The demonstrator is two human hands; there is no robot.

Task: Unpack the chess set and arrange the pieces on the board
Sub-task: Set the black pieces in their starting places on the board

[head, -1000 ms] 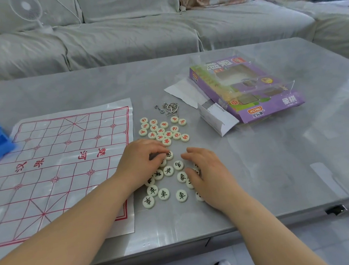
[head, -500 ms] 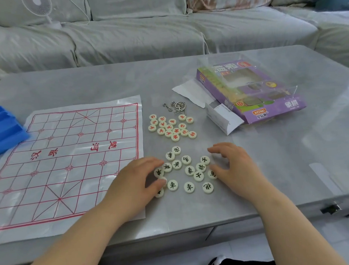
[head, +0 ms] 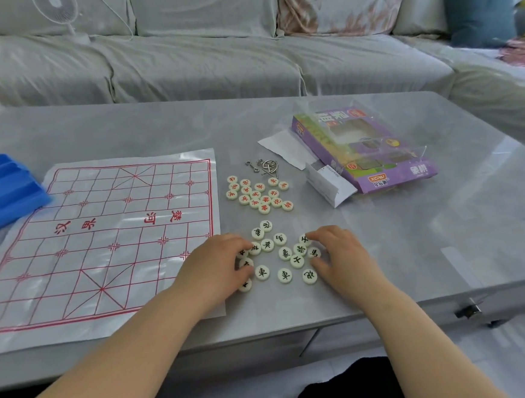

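Head view: the paper board (head: 101,239) lies flat on the left of the surface (head: 431,242) with no piece on it yet. Just beside its right edge are two loose groups: the red-lettered pieces (head: 255,195) farther off and the black-lettered pieces (head: 285,253) nearer, all face up. The opened box (head: 374,158) sits well to the right.

The left hand (head: 219,265) covers the left edge of the black group, fingers bent over two or three discs. Whether it pinches one, I cannot tell. The right hand (head: 338,255) rests on the right edge, fingers spread and apart, tips touching discs and holding none.

The step appears to be sorting the black set before placing it. To do it well, read each character first, lift one disc at a time by its rim, and keep the red group apart. The thin board may slide, so set discs down on the line crossings rather than pushing them across.
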